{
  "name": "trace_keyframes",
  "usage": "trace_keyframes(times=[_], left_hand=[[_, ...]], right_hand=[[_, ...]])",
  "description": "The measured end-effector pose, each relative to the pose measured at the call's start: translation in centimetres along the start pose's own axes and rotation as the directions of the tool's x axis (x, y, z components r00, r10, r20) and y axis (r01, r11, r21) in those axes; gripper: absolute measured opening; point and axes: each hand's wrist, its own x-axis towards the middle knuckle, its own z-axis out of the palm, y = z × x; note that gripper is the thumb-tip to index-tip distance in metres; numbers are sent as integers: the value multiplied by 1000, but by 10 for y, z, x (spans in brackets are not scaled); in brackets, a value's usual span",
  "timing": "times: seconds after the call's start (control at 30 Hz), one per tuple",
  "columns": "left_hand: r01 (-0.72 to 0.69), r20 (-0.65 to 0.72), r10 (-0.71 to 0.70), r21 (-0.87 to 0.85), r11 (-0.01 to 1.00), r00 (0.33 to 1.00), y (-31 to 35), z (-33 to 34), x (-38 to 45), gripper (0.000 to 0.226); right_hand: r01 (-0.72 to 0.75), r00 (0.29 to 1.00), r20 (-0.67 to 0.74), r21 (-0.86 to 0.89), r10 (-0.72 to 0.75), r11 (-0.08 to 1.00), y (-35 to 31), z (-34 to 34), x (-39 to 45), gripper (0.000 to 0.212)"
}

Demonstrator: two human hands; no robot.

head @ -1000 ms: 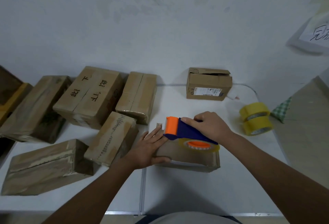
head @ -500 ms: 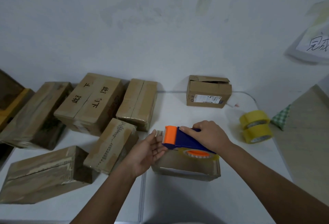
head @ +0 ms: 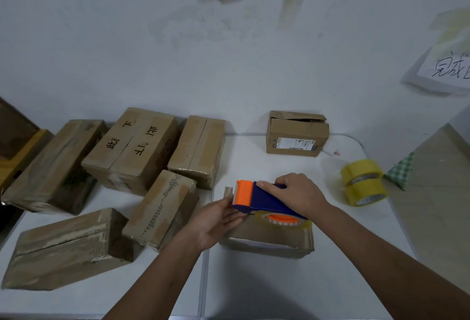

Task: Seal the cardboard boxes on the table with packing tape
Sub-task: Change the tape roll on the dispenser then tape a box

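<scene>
Whereas it earlier pressed flat on the low brown cardboard box (head: 267,239) at table centre, the left hand (head: 216,220) now lifts, fingers relaxed; the right hand (head: 296,194) stays clenched round the blue-and-orange tape dispenser (head: 256,199) atop it.

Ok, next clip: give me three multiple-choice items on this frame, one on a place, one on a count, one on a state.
1. Where are the yellow tape rolls?
A. right of the hands, near the table edge
B. on the printed box
C. far left

2. How many yellow tape rolls are stacked there?
A. one
B. two
C. four

3. What is the right hand doing?
A. resting flat on the table
B. gripping the blue and orange tape dispenser over the small cardboard box
C. lifting a roll

Answers: 1 A, they sit by the white table's right edge; 2 B, one roll lies on another; 3 B, its fingers wrap the dispenser's blue body.
</scene>
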Motion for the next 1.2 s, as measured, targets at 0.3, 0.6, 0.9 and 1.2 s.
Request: trace_keyframes(times=[0.3, 0.6, 0.9, 1.2], left_hand=[[-47, -4, 47, 1, 999, 999, 5, 0, -6, 37], [-56, -33, 59, 63, 996, 998, 1, 9, -5, 27], [-85, 58, 75, 209, 974, 996, 12, 31, -11, 25], [-271, 43, 285, 472, 839, 958, 15, 37, -20, 21]], right_hand=[[-4, 1000, -11, 12, 4, 1000, 1, 0, -5, 66], [-136, 988, 35, 657, 150, 741, 23, -13, -25, 64], [-164, 970, 36, 825, 239, 541, 26, -7, -33, 85], [-169, 969, 32, 812, 246, 559, 23, 4, -34, 73]])
